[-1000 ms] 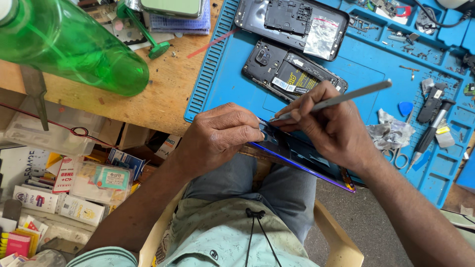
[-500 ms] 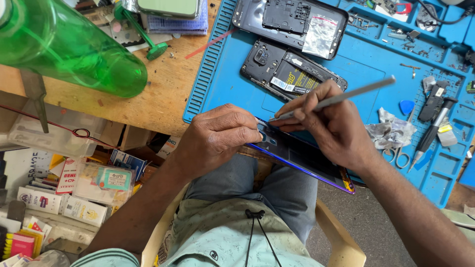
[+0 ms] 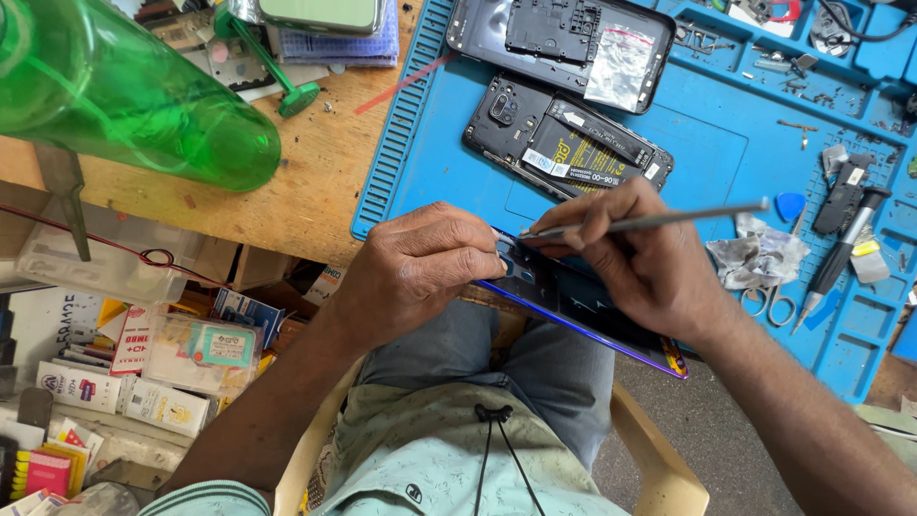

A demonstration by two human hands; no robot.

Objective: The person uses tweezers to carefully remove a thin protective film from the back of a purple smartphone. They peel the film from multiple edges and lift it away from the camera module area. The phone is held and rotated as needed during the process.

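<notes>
Left hand (image 3: 415,277) curled shut over the near end of a phone back cover (image 3: 592,311), glossy and purple-edged, pinning it at the front edge of the bench (image 3: 315,182) above the lap. Right hand (image 3: 645,263) just beside it, fingers pinched together on a slim metal tool (image 3: 659,222), held like a pen, tip aimed down at the cover's camera-window end between the two hands. Exact contact point hidden by the fingers.

Beyond the hands, on the blue work mat (image 3: 430,124): an opened phone body (image 3: 564,143) with battery and board exposed, lying flat; further off, a second opened phone frame (image 3: 559,43) with a small clear bag on it. To the outside of the right hand: crumpled foil-like scrap (image 3: 759,258), scissors (image 3: 769,301), a blue pick (image 3: 790,205), a black-handled driver (image 3: 841,253). Away past the left hand: a large green plastic bottle (image 3: 124,86) lying on the wood.

Judging progress: cover already off the phone, insides laid bare, so opening done. Work now seemingly on the loose cover itself, near its camera end, picking or scraping. Left, as far as shown: finishing that detail and closing the phone; nothing reassembled yet.
</notes>
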